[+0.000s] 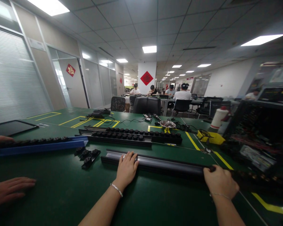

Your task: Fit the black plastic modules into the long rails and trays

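A long black rail (169, 164) with a shiny grey inner channel lies across the green table in front of me. My left hand (128, 169) rests palm down near its left end, fingers stretched over the channel. At the right end, my right hand (221, 182) is closed, with a small dark piece showing by its thumb and forefinger. Whether that piece is loose or part of the rail is unclear. Left of the rail lie several small black wheeled blocks (87, 157).
Behind are black rails holding rows of black rollers (122, 135). Another person's hands (10, 190) are at left, one by a blue rail (42, 147). A metal dish (168, 124), yellow tray (211, 137), white bottle (219, 118) and open computer case (259, 135) stand farther right.
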Tool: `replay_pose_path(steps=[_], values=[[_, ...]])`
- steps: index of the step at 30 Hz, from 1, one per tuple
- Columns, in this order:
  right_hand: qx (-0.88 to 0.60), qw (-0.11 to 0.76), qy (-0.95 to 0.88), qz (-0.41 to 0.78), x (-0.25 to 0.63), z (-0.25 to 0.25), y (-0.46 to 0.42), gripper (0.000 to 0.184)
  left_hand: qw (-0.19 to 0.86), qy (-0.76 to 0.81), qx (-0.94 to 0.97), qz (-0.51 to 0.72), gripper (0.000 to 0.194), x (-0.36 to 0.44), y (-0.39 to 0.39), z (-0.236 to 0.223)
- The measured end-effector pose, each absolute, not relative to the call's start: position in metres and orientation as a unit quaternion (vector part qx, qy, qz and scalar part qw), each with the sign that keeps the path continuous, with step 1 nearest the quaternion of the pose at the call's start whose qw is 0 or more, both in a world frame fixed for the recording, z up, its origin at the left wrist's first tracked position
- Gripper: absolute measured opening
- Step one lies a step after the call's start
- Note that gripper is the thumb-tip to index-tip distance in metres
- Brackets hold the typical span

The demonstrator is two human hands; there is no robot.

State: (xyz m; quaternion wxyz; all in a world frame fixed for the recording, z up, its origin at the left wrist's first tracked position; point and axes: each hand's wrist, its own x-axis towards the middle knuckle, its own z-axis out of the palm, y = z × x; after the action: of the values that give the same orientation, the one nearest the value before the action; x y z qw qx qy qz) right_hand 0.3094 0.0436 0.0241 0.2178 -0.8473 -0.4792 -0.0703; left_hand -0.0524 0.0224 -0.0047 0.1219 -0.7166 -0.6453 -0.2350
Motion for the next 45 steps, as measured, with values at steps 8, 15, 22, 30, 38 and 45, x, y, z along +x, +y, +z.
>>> replay_pose_path(steps=[8, 15, 22, 30, 38, 45], values=[[-0.845, 0.211, -0.488, -0.064, 0.293, 0.029, 0.042, 0.051, 0.119, -0.645, -0.717, -0.235, 0.040, -0.052, 0.024, -0.006], [-0.826, 0.201, -0.523, -0.064, 0.278, 0.031, 0.042, 0.051, 0.123, -0.646, -0.714, -0.240, 0.039, -0.052, 0.024, -0.007], [-0.813, 0.210, -0.542, -0.040, 0.269, 0.032, 0.042, 0.053, 0.115, -0.647, -0.714, -0.242, 0.040, -0.051, 0.023, -0.005], [-0.803, 0.209, -0.557, -0.033, 0.256, 0.030, 0.043, 0.050, 0.116, -0.650, -0.711, -0.242, 0.040, -0.051, 0.022, -0.004], [-0.787, 0.206, -0.581, -0.022, 0.242, 0.028, 0.043, 0.049, 0.117, -0.650, -0.712, -0.237, 0.040, -0.050, 0.022, -0.004], [-0.759, 0.222, -0.612, -0.009, 0.224, 0.029, 0.040, 0.046, 0.111, -0.653, -0.710, -0.239, 0.040, -0.050, 0.022, -0.003]])
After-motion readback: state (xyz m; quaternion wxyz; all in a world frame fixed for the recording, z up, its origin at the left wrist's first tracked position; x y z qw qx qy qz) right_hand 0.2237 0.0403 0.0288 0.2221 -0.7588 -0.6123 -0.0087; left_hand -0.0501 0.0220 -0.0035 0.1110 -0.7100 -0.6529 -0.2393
